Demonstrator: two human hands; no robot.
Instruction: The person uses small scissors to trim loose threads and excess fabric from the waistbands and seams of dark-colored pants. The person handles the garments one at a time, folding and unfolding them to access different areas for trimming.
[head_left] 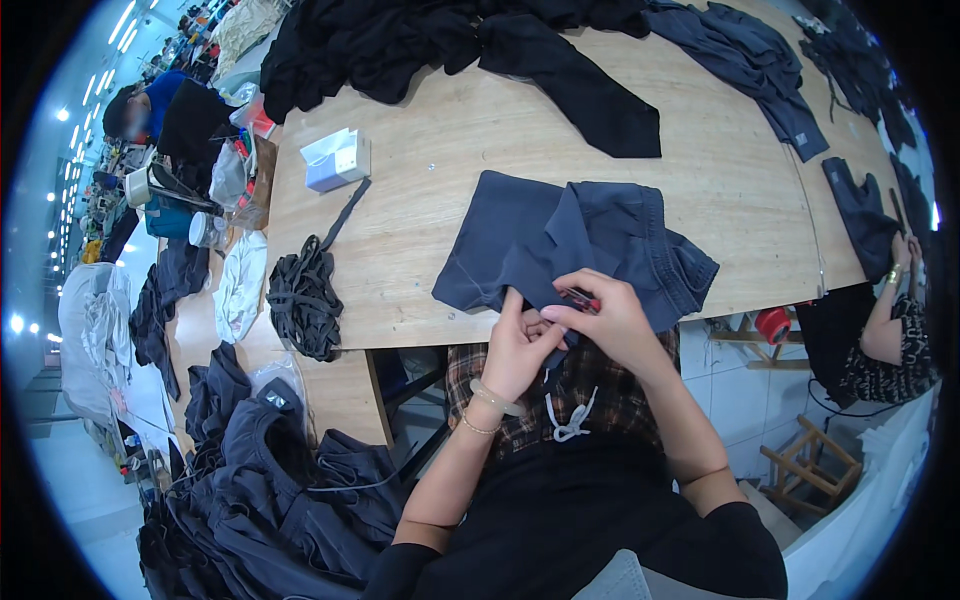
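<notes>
A slate-grey pair of trousers lies folded across the table's front edge, its gathered elastic waistband toward the right. At its near edge my left hand pinches a bit of the cloth between closed fingers. Close beside it, my right hand is closed around small thread snips with red and dark parts, mostly hidden in the palm. Both hands nearly meet over the fabric. Part of the garment hangs below the edge, above my lap.
Black garments are heaped along the far side. A tissue box and a bundle of dark strips lie to the left. More grey trousers pile up at lower left. A co-worker's arm and a wooden stool are at right.
</notes>
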